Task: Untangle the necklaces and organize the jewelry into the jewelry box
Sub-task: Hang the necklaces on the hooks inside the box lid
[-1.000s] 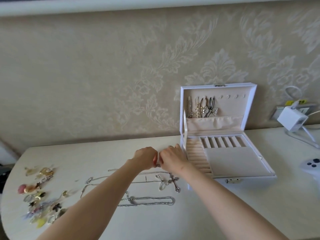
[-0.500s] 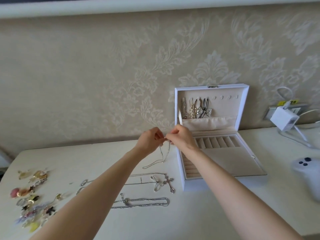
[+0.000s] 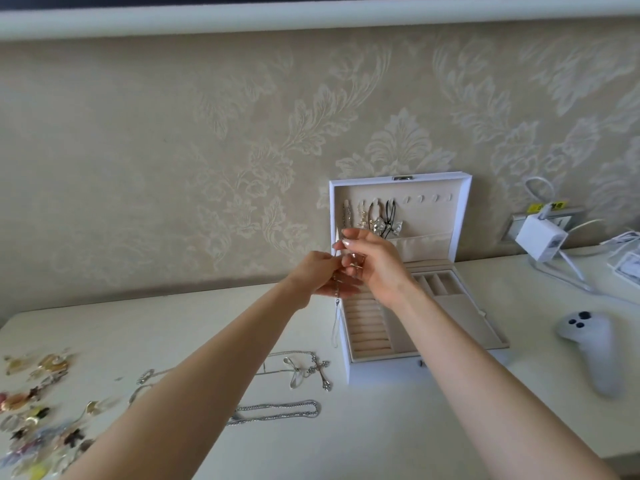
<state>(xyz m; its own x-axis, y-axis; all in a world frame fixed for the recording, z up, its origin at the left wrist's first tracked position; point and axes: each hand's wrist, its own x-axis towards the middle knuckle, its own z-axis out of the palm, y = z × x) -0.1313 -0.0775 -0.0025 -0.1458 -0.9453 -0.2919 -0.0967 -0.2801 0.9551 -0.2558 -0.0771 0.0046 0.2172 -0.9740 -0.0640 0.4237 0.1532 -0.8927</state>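
Observation:
My left hand [image 3: 320, 275] and my right hand [image 3: 372, 263] are raised together in front of the open white jewelry box [image 3: 464, 216], both pinching a thin silver necklace [image 3: 335, 320] that dangles below them beside the box's left wall. Several necklaces [image 3: 377, 220] hang on hooks inside the lid. On the table lie a cross-pendant necklace [image 3: 320, 370] tangled with thin chains, and a thicker silver chain [image 3: 277, 412] nearer me.
A heap of small colourful jewelry pieces [image 3: 38, 410] lies at the table's left edge. A white controller [image 3: 588, 344] rests right of the box. A white charger [image 3: 540, 237] with cables sits at the back right by the wall.
Both hands have lifted the thin necklace from the table up to lid height; it now hangs free, with its loop shortened in my fingers.

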